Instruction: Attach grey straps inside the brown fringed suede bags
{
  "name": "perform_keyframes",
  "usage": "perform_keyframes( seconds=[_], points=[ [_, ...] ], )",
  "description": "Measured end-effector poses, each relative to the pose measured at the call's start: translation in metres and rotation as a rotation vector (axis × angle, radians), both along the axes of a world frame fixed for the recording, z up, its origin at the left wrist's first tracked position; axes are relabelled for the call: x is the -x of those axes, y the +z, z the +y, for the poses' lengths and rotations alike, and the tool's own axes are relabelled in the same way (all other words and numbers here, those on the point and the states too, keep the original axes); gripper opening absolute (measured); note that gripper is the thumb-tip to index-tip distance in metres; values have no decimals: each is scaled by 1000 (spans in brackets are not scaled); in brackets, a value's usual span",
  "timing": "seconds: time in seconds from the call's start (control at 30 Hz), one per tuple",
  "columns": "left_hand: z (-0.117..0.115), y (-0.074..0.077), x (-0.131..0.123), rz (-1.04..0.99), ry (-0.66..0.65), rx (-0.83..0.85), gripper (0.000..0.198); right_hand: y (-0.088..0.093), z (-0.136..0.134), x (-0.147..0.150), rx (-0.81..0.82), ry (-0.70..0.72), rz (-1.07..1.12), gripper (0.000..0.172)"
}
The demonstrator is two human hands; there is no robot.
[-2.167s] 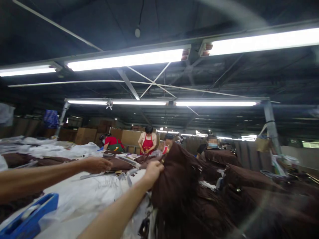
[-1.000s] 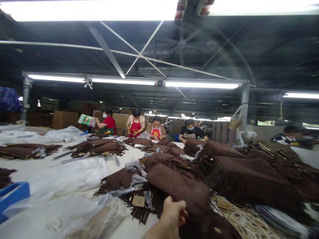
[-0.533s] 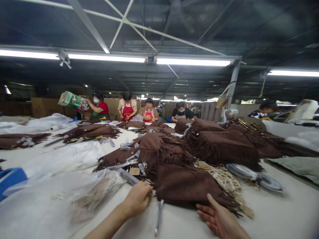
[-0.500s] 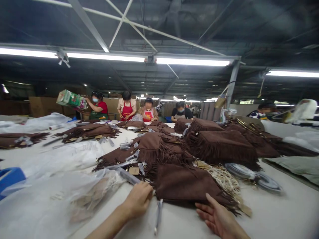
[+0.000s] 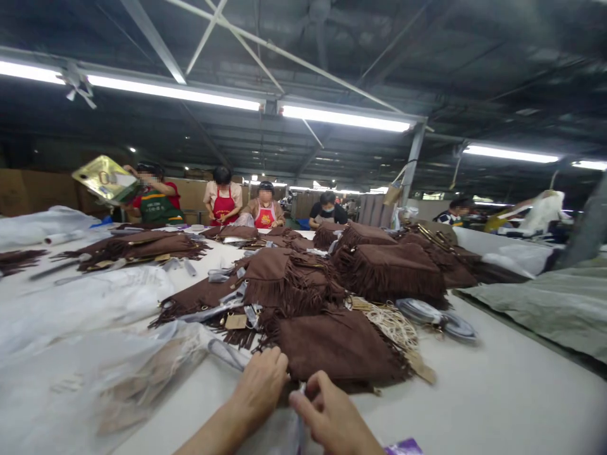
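A dark brown fringed bag (image 5: 341, 347) lies flat on the table before me, fringe toward the right. At its near left corner, my left hand (image 5: 262, 379) is closed with its fingers curled under, and what they grip is hidden. Beside it my right hand (image 5: 334, 414) pinches at a narrow strip in grey clear plastic (image 5: 296, 430), which hangs down below the bag's near edge. Another plastic-wrapped strip (image 5: 227, 354) lies just beyond my left hand. A brown paper tag (image 5: 236, 321) rests among fringes behind it.
Stacks of brown fringed bags (image 5: 398, 268) rise behind. To their near side lie tangled pale cords (image 5: 391, 325) and a coiled plastic-wrapped strap (image 5: 436, 319). Clear plastic sheeting (image 5: 61, 379) covers the left, greenish sheeting (image 5: 545, 297) the right. Several people sit or stand across the table.
My right hand has moved left from the bag's near edge to the wrapped strip beside my left hand. The view has turned rightward. A person across the table has tilted a box.
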State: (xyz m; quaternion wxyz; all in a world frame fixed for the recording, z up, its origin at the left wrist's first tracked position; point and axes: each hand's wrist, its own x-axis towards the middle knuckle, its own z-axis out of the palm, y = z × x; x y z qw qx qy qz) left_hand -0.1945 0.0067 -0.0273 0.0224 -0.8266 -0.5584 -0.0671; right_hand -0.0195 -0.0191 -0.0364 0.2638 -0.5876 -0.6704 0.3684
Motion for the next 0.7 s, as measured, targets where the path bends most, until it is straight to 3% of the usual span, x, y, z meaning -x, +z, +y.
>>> perform_keyframes(
  seconds=[0.1, 0.17, 0.23, 0.33, 0.43, 0.53, 0.6, 0.7],
  points=[
    [-5, 6, 0, -21, 43, 14, 15, -1, -10, 29, -307, -68, -219, 30],
    [-5, 9, 4, -9, 42, 13, 17, 0, -8, 33, -350, -58, -259, 26],
    [-6, 10, 15, 39, 14, 12, 21, 2, -2, 22, -347, 48, -306, 23],
    [-6, 11, 42, 93, 12, 20, 29, 3, 11, -23, -324, 148, -401, 21],
    [-5, 11, 75, 98, 93, 17, 32, 0, 19, -95, -316, 46, -443, 21],
    [-5, 7, 93, 95, 83, 31, 28, -6, 16, -157, -249, 41, -566, 15],
    [-10, 5, 91, 105, 58, -4, 24, -9, 13, -175, -263, 62, -589, 18],
    [-28, 11, 76, 104, 4, -104, 20, -12, 18, -164, -388, 52, -584, 21]
  ],
)
